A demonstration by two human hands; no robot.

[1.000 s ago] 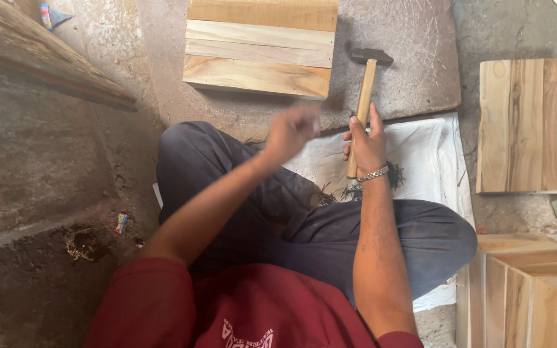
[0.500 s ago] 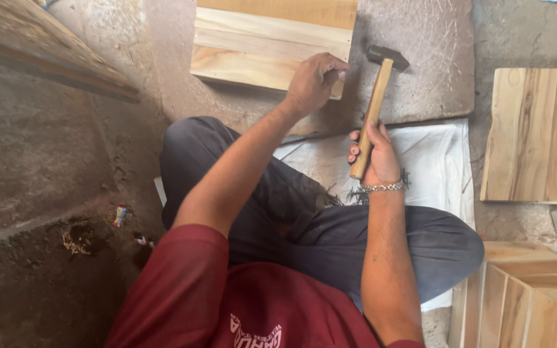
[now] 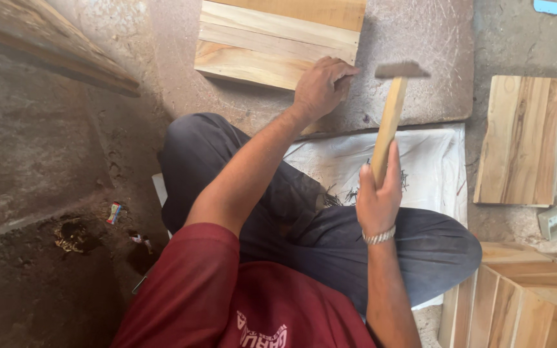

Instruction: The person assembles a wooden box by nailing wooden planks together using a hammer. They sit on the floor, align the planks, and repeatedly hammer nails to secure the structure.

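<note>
My left hand (image 3: 320, 84) rests on the near right corner of a pale wooden plank panel (image 3: 272, 38) that lies on a grey stone slab (image 3: 427, 77); its fingers are curled at the panel's edge, and whether they pinch anything is hidden. My right hand (image 3: 378, 196) grips the wooden handle of a hammer (image 3: 391, 106), held upright with its dark metal head raised just right of the left hand. A pile of small dark nails (image 3: 349, 192) lies on a white sheet (image 3: 433, 167) across my lap.
A second wooden board (image 3: 523, 138) lies on the ground to the right. A slatted wooden box (image 3: 523, 296) stands at the lower right. A long timber plank (image 3: 46, 51) runs along the upper left over bare dirt and concrete.
My left hand moved from mid-air onto the panel's corner. The right hand lifted the hammer more upright, its head now beside the left hand.
</note>
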